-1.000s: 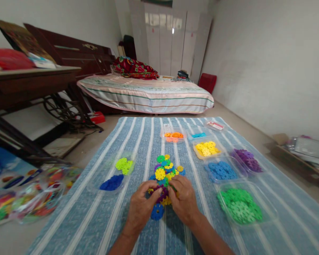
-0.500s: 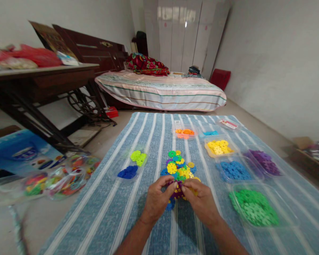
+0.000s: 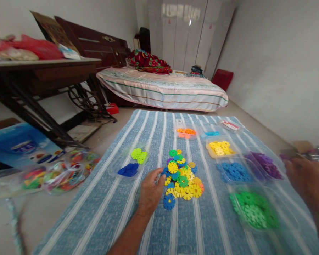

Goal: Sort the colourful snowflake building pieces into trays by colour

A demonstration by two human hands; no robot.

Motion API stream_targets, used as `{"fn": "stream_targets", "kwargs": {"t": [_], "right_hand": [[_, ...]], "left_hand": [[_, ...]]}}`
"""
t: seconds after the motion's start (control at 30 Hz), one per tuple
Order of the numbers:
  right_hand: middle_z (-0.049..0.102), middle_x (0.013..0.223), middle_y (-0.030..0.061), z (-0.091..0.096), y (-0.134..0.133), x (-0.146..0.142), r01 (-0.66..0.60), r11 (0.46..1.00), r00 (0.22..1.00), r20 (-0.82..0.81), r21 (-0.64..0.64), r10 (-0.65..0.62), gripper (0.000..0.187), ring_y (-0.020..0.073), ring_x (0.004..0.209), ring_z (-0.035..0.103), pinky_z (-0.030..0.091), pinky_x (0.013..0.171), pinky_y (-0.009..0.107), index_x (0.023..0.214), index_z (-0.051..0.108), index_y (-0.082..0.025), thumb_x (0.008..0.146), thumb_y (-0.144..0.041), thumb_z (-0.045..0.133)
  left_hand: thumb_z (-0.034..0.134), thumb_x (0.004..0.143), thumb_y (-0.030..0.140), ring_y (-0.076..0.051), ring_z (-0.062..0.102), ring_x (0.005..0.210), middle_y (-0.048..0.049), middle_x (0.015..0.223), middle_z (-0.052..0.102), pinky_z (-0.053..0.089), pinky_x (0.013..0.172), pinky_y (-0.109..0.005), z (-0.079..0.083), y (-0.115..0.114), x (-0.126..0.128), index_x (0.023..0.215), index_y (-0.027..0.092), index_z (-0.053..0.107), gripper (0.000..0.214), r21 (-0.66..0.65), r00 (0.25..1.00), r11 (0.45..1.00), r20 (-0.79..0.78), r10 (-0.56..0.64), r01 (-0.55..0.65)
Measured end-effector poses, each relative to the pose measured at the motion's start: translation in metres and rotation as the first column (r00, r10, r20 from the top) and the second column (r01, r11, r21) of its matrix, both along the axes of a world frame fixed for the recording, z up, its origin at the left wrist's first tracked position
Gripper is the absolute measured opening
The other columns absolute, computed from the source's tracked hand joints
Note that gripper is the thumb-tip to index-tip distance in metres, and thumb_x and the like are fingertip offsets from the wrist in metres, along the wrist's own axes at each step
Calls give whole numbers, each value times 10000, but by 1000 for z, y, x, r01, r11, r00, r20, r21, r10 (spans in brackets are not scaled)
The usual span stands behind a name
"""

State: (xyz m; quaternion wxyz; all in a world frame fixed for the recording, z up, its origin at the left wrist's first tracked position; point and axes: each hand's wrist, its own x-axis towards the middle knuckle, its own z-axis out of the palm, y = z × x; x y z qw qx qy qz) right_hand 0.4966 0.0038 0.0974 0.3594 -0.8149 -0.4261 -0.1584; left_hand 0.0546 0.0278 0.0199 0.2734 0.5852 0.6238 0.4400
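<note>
A mixed pile of notched plastic discs [image 3: 187, 182], mostly yellow with some green, blue and orange, lies mid-table. At its left edge is my left hand [image 3: 151, 189], its thumb and forefinger apart beside a blue disc; I see nothing held in it. A separate blue disc [image 3: 169, 201] rests at the pile's near side. Far to the right, my right hand [image 3: 304, 180] is smeared by motion, just beyond the tray of purple discs [image 3: 266, 164]. A purplish blur shows near its fingertips, but whether it grips anything is unclear.
Clear trays hold green discs [image 3: 255, 209], blue discs [image 3: 234, 172], yellow discs [image 3: 221, 148] and orange discs [image 3: 186, 132]. On the left, another tray holds lime discs [image 3: 139, 156] and dark blue discs [image 3: 128, 169]. A striped cloth [image 3: 95, 212] covers the table. Behind stands a bed [image 3: 162, 90].
My hands were together over the pile, pinching purple discs. The right hand has swung far right and the left has shifted slightly left; the purple discs no longer show over the pile.
</note>
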Motion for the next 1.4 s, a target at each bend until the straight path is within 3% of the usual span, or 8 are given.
{"fn": "stream_targets", "kwargs": {"t": [0.1,0.17,0.3,0.37,0.47,0.77,1.2,1.4], "right_hand": [[621,730,187,-11,-1,-22,-94,990,963,245,-103,117,494,346,830,607,366,649,504,593,607,-270,833,-630,369],[645,727,152,-19,-4,-59,-240,969,933,264,-56,246,477,296,744,614,415,635,460,650,639,-263,862,-596,372],[676,834,88,-37,-7,-152,-660,751,738,194,10,646,249,237,839,620,492,807,418,822,640,-233,903,-385,460],[666,848,65,-46,-8,-190,-757,654,646,140,-11,750,175,211,856,610,502,809,384,834,627,-214,895,-289,481],[647,866,58,-61,-5,-226,-813,575,573,51,-90,818,147,192,861,595,507,804,354,823,616,-200,876,-203,479],[627,1090,124,-88,-1,-251,-756,613,630,0,-231,777,220,263,1053,566,477,927,439,1028,624,-178,838,-234,529],[634,1063,96,-90,-17,-243,-781,606,620,-72,-150,781,168,224,1013,590,505,906,394,953,636,-197,847,-231,511],[601,1145,107,-90,-20,-245,-789,586,601,-30,-182,799,227,270,1107,537,470,950,465,1018,624,-206,804,-273,587]], "left_hand": [[533,802,308,-205,645,1004,-72,1093,690,522,893,-360,-6,0,0,1051,185,651,302,18,998,1000,-62,-19,20],[529,804,292,-209,636,1030,-72,1102,687,514,913,-372,-8,1,0,1050,189,652,294,29,993,999,-116,-33,36],[523,795,249,-216,622,1060,-71,1104,690,490,956,-400,-11,2,0,1049,193,653,291,71,967,995,-248,-53,73],[523,792,237,-223,617,1067,-83,1100,692,480,974,-411,-13,3,0,1035,180,658,284,100,951,991,-303,-60,94],[527,791,229,-226,622,1054,-90,1093,695,489,966,-409,-14,3,-1,1023,172,660,273,136,937,984,-344,-63,116],[523,794,194,-207,637,1004,-70,1032,711,512,931,-373,-14,2,0,998,180,664,248,160,937,979,-342,-67,129],[519,798,184,-208,635,1034,-85,1074,701,507,949,-367,-17,3,2,1040,164,652,277,184,941,977,-336,-43,110],[514,794,195,-211,629,1062,-85,1114,688,494,973,-378,-21,4,1,1047,178,646,285,177,935,977,-351,-47,116]]}}
